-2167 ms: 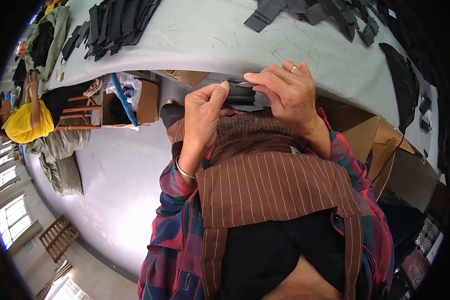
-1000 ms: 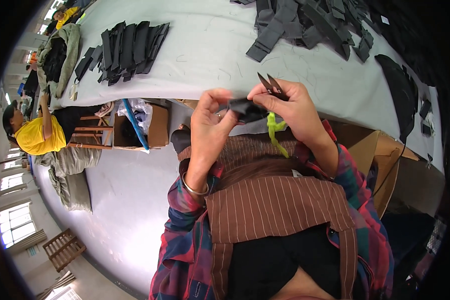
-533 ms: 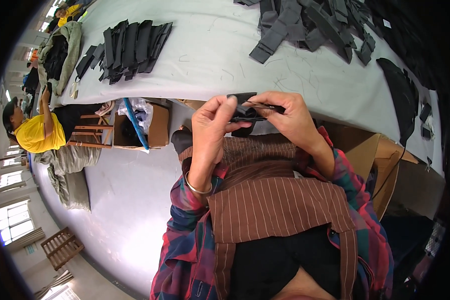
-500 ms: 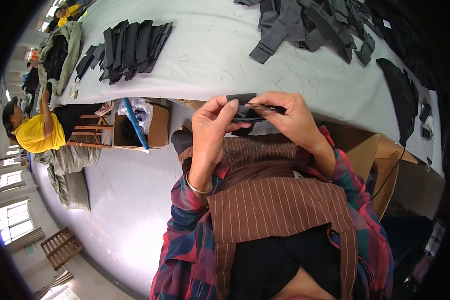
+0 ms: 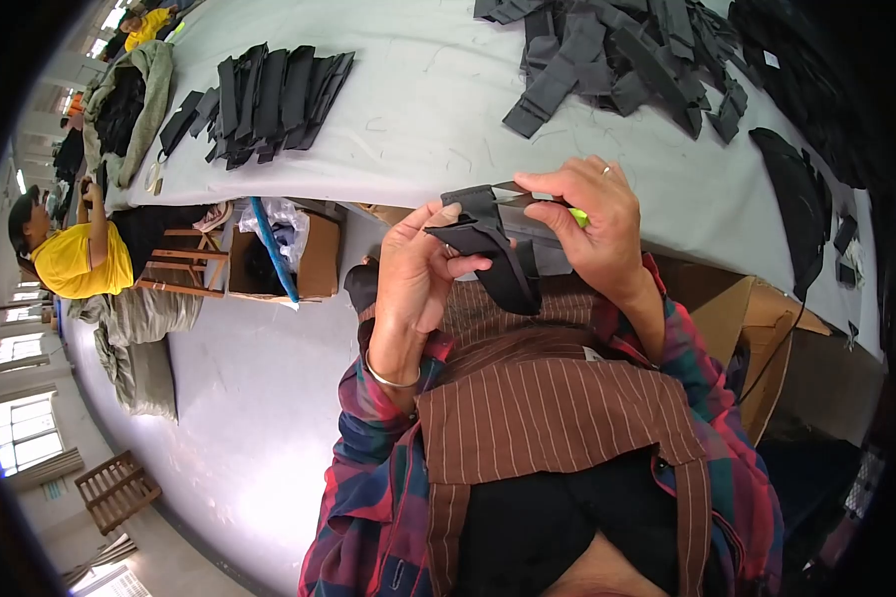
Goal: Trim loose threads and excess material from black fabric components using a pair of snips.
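My left hand (image 5: 413,264) pinches a folded black fabric strip (image 5: 500,261) over the table's near edge, its loose end hanging down in a loop. Thread snips (image 5: 513,194) are in my right hand (image 5: 599,221), with pointed metal blades touching or very near the strip's upper end and a bit of yellow-green handle showing under the fingers. Most of the handle is hidden by that hand. On the white-covered table (image 5: 408,109) beyond, a fanned row of black strips (image 5: 281,99) lies at the left, and a loose heap of similar strips (image 5: 607,60) at the right.
A curved black fabric piece (image 5: 791,204) lies at the table's right. Under the table stand an open cardboard box (image 5: 314,259) at left and cardboard (image 5: 707,298) at right. A person in yellow (image 5: 88,261) is at the far left, by a wooden stool (image 5: 181,261).
The strip has turned and its loose end now hangs below my left hand. My right hand has moved slightly up and right, bringing the snips' blades into view.
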Demonstrator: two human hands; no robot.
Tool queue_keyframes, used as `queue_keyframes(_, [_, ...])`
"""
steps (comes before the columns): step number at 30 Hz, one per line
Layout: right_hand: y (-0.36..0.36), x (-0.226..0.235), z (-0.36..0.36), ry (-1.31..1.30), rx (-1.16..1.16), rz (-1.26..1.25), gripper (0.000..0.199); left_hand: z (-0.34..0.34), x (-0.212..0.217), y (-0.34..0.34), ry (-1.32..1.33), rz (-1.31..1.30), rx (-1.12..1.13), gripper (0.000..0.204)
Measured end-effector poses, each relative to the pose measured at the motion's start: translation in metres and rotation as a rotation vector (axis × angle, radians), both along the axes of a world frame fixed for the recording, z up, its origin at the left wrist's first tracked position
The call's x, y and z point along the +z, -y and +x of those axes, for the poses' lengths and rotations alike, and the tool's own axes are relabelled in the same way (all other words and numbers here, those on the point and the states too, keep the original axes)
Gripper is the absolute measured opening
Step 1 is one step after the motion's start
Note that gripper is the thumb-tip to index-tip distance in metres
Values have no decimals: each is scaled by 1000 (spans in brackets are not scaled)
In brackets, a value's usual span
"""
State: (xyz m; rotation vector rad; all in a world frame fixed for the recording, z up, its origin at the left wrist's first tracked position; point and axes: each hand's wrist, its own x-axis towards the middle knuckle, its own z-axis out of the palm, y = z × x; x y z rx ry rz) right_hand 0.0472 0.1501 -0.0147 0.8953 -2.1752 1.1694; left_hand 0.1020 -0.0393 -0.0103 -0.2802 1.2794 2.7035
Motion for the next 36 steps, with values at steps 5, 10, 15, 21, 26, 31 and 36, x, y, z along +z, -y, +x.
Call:
queue_keyframes(5, [0,3,1,-115,-53,76,22,1,1,-1,26,-37,-29,17])
queue_keyframes(10, [-4,3,1,-165,-75,129,20,1,-2,-1,37,-71,-14,14])
queue_keyframes(15, [-10,1,1,133,22,-164,20,13,19,-4,-28,-451,17,8])
queue_keyframes(21, [-10,27,20,707,442,-442,21,-10,38,-25,-759,-904,53,57])
queue_keyframes(26, [-6,-18,11,965,312,-454,15,-26,-21,-31,-592,-786,61,70])
queue_keyframes(31, [-11,-19,0,971,330,-388,31,-24,-29,-28,-607,-868,19,80])
queue_keyframes(36, [-4,-30,-1,1097,444,-504,28,-22,-28,-33,-721,-956,168,87])
